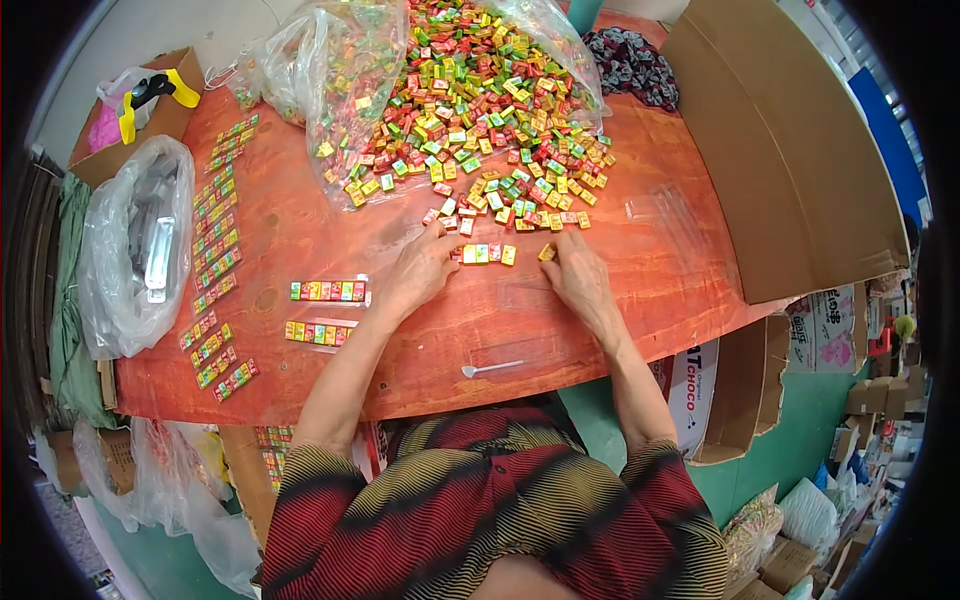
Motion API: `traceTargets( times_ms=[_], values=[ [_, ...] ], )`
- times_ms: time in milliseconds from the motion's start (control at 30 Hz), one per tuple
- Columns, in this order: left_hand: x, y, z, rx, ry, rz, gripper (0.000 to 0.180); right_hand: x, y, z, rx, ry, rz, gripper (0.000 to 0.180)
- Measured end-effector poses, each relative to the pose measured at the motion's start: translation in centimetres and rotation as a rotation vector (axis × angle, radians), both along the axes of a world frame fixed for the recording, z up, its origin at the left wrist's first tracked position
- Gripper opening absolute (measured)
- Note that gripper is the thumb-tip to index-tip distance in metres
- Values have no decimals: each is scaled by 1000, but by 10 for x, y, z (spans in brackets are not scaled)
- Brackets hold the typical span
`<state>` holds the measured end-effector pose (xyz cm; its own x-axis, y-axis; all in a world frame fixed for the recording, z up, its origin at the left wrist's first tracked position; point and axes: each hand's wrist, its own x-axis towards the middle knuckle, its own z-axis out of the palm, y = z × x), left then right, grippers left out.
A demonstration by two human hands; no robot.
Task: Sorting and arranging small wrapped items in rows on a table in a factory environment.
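My left hand [425, 266] curls at the left end of a short row of small boxes [483, 254], red, yellow and green, lying side by side. Its thumb and fingertips close on the red box at that end. Just right of the row, my right hand [580, 277] pinches a small yellow box [547, 252] that stands apart from the others. Directly beyond both hands spreads a large heap of the same small boxes [490, 100], spilling from a clear plastic bag [350, 95]. Two finished-looking rows, an upper row [328, 291] and a lower row [318, 332], lie by my left forearm on clear plastic trays.
Several more rows of boxes [217, 262] line the left of the red table [420, 385]. A white spatula-like stick [492, 368] lies near the front edge. A tall cardboard box [790, 150] bounds the right; a plastic bag of trays [140, 250] sits left. Dark patterned cloth [633, 66] lies behind.
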<state>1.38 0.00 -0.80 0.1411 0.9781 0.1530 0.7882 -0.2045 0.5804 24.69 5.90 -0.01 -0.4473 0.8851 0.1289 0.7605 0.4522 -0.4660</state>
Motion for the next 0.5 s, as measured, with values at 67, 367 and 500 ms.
traceTargets(
  times_ms=[67, 367, 500],
  values=[
    [2, 0, 1, -5, 3, 12, 42, -4, 1, -1, -39, 17, 66, 27],
    [12, -3, 6, 1, -20, 90, 45, -13, 3, 6, -154, 74, 201, 46],
    [21, 0, 1, 36, -21, 59, 47, -24, 5, 11, -229, -14, 250, 48]
  ],
)
